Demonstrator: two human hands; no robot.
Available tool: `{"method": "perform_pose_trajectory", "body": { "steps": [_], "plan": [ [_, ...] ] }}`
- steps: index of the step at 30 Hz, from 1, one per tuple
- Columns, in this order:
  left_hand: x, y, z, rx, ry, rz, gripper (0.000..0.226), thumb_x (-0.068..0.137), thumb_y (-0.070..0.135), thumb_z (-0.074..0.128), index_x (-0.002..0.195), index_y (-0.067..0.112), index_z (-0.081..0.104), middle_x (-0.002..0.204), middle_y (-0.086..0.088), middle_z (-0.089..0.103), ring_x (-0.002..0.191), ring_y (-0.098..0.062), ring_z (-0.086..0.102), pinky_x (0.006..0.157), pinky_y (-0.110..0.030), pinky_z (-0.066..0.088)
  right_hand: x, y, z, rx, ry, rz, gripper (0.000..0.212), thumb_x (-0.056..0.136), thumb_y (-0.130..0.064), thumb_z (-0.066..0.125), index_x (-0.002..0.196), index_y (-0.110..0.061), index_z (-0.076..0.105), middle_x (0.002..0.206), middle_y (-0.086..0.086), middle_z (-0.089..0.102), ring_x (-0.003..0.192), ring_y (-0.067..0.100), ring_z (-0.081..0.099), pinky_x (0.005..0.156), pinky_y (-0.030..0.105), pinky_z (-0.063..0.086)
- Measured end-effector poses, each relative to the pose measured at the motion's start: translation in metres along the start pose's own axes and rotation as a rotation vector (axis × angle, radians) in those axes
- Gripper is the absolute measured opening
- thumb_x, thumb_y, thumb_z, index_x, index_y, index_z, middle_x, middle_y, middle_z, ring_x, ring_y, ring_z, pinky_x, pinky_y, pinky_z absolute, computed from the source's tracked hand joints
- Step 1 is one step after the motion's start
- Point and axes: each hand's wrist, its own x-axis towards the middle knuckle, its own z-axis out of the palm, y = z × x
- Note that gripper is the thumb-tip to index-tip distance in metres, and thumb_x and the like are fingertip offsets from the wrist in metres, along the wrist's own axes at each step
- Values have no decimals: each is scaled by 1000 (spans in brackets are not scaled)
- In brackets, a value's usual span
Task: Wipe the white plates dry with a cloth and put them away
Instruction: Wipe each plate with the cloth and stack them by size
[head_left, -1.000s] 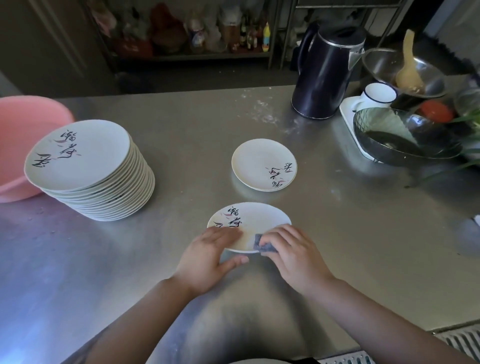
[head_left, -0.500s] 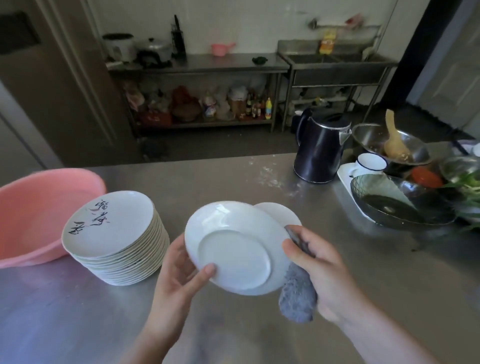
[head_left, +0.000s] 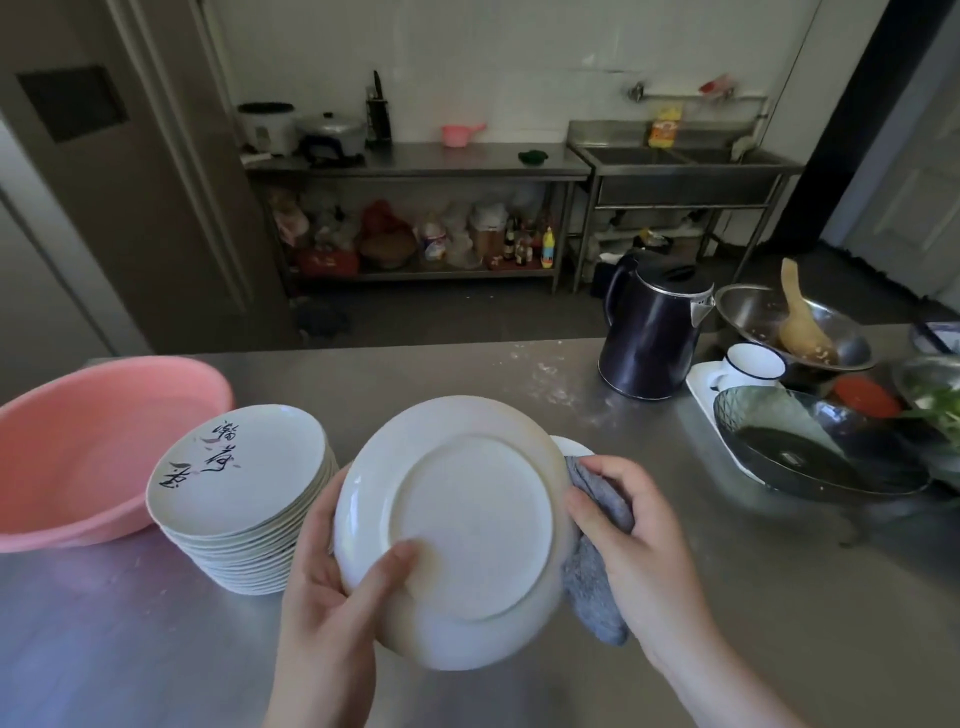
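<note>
Glazed white ceramic plate (head_left: 467, 530), stiff, breakable and likely slick, sits clamped at its rim in our left hand (head_left: 332, 582). Our right hand (head_left: 639, 551) has its fingers (head_left: 597, 467) closed on the soft grey cloth (head_left: 592, 587) at the opposite rim.

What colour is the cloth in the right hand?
Grey-blue cloth, seen in the head view, bunched in the right hand.

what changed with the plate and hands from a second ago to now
The plate came up off the steel table and was turned over, its underside now facing the camera. The left hand grips its lower left edge; the right hand presses the grey cloth at its right rim. The plate stack, pink basin and kettle stayed put.
</note>
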Motion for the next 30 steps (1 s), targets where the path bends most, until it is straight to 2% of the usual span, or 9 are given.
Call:
{"method": "perform_pose_trajectory", "body": {
  "steps": [3, 5, 8, 14, 17, 21, 25, 30],
  "plan": [
    [1, 12, 4, -12, -36, -12, 72, 54, 21, 80, 123, 37, 63, 126, 4, 67, 114, -15, 64, 83, -21, 54, 6, -14, 1, -75, 26, -141, 13, 88, -19, 65, 101, -23, 64, 98, -15, 69, 97, -1, 62, 80, 6, 41],
    [1, 18, 7, -13, -74, -20, 72, 53, 28, 78, 123, 37, 63, 126, 4, 67, 113, -15, 64, 83, -20, 54, 11, -22, 0, -164, 33, -214, 18, 83, -27, 61, 100, -27, 65, 101, -13, 68, 99, 1, 61, 82, 7, 41],
    [1, 25, 12, 1, -115, -17, 68, 55, 30, 77, 121, 41, 63, 124, 5, 67, 112, -14, 65, 82, -19, 53, 19, -33, 1, -265, 38, -320, 17, 83, -26, 61, 99, -28, 67, 103, -13, 67, 101, 3, 61, 84, 6, 39],
    [3, 35, 18, 34, -173, 31, 63, 59, 29, 74, 121, 40, 63, 122, 5, 67, 111, -13, 64, 83, -19, 52, 26, -50, 7, -399, 55, -508, 18, 87, -18, 60, 100, -27, 69, 102, -22, 62, 107, 7, 56, 91, 10, 37],
    [3, 42, 19, 58, -212, 57, 62, 61, 29, 73, 121, 38, 62, 122, 4, 67, 110, -12, 64, 82, -17, 51, 27, -57, 10, -494, 49, -620, 18, 87, -16, 60, 101, -21, 70, 101, -17, 61, 103, 8, 53, 91, 14, 37],
    [0, 45, 28, 98, -279, 105, 59, 67, 22, 73, 124, 30, 61, 121, 5, 68, 109, -9, 64, 83, -13, 49, 21, -68, 23, -568, -14, -809, 16, 87, -10, 63, 100, -12, 72, 101, -4, 64, 98, 16, 55, 89, 23, 42],
    [2, 43, 34, 140, -289, 135, 59, 73, 0, 69, 128, 17, 56, 122, 7, 68, 113, -5, 62, 87, -10, 46, 11, -73, 37, -621, -124, -946, 14, 87, -6, 64, 98, -8, 72, 101, 1, 65, 95, 21, 55, 87, 31, 44],
    [5, 45, 33, 153, -314, 153, 57, 77, 0, 65, 131, 14, 53, 130, 10, 64, 123, -5, 57, 94, -10, 43, 8, -75, 37, -647, -306, -1011, 16, 88, -9, 63, 102, -9, 72, 106, 0, 65, 97, 22, 55, 88, 35, 43]
  ]
}}
